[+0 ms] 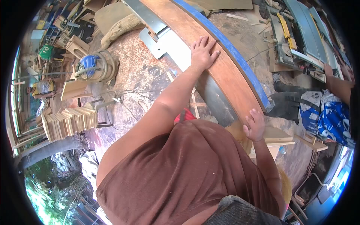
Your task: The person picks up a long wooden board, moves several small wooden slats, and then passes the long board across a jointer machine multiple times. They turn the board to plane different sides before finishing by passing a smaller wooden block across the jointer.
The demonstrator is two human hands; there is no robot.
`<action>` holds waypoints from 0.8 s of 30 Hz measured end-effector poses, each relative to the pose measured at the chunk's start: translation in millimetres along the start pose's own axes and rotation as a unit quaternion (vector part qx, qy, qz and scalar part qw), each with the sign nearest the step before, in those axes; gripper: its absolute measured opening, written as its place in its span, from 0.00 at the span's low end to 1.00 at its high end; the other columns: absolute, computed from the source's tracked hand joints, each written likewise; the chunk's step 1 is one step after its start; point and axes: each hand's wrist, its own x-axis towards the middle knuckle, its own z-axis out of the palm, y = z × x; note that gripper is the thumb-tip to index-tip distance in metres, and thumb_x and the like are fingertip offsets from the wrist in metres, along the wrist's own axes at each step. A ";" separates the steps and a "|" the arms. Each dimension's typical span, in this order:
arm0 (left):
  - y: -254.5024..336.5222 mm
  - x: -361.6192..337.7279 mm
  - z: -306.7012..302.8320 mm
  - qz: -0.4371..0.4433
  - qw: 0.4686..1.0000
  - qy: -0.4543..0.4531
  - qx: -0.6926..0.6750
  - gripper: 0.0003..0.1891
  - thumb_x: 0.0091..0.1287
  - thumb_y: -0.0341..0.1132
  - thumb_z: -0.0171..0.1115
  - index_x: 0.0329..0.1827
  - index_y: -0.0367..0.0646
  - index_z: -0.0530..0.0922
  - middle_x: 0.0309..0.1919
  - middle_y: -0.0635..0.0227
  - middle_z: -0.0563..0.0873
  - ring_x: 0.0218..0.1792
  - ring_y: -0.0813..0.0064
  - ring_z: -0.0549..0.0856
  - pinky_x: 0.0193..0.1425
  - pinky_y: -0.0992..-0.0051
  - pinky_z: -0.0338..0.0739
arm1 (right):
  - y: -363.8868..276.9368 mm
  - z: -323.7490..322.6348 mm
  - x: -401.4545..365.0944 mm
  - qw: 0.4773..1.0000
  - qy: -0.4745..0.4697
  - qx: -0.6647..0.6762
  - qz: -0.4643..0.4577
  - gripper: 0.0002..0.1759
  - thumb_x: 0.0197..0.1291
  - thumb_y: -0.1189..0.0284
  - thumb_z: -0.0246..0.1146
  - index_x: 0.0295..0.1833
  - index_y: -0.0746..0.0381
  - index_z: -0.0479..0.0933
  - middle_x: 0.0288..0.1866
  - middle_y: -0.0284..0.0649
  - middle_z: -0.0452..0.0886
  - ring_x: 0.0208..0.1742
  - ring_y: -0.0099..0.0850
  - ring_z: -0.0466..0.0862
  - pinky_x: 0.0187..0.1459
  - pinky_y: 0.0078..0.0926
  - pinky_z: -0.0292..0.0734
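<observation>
A long reddish-brown wooden board lies over a machine with a pale metal table and a darker metal bed. Along the board's far side runs a blue fence. My left hand rests on the board's upper face, palm down, fingers spread, beside the pale table. Near the board's close end, my right hand touches the end edge with its fingertips, its fingers apart. Neither hand is wrapped round anything.
Left are a blue-topped vacuum with a coiled hose, stacked wood pieces and a person in yellow. A person in blue patterned clothing stands right, beside another machine. Cables cross the dusty floor.
</observation>
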 end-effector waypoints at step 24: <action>-102.7 104.1 -36.4 0.055 0.936 -0.328 0.118 0.73 0.44 0.76 0.70 0.82 0.37 0.42 0.81 0.44 0.44 0.82 0.49 0.42 0.83 0.49 0.41 | -14.6 47.6 100.9 0.999 -0.001 -0.027 0.044 0.24 0.48 0.61 0.73 0.54 0.52 0.84 0.68 0.45 0.75 0.70 0.45 0.72 0.71 0.52 0.63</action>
